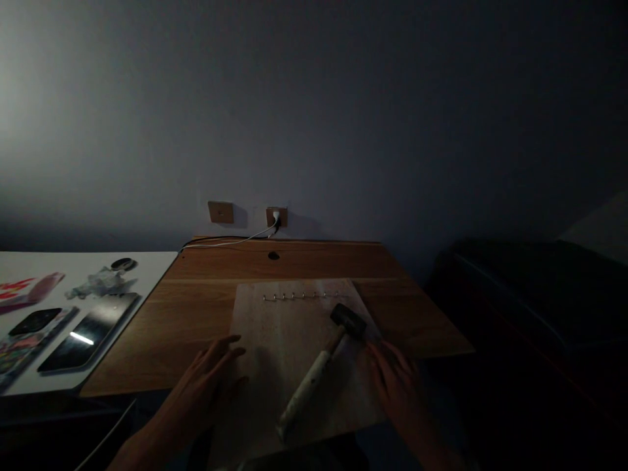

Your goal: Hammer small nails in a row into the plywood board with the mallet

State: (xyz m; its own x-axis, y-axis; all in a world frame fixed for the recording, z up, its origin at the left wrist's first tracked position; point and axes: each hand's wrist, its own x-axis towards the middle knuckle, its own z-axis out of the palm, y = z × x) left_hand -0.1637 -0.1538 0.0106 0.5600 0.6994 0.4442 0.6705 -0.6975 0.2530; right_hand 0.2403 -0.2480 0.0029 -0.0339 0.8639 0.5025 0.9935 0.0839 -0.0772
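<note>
A mallet (314,373) with a black head and a pale wrapped handle lies slantwise on a light wooden board (265,327). Along the board's far side stands a row of several small metal nails or hooks (293,296); their exact kind is too small to tell. My left hand (216,366) is at the board's left edge, fingers apart and holding nothing. At the right edge rests my right hand (392,376), its fingers stretched out near the mallet head. Neither hand touches the mallet.
The board lies on a brown wooden desk (196,314). To the left, a white table (152,265) bears a phone (91,333), a crumpled clear wrapper (103,282) and a patterned item (29,340). A white cable (235,242) runs to a wall socket (277,216). The right side is dark.
</note>
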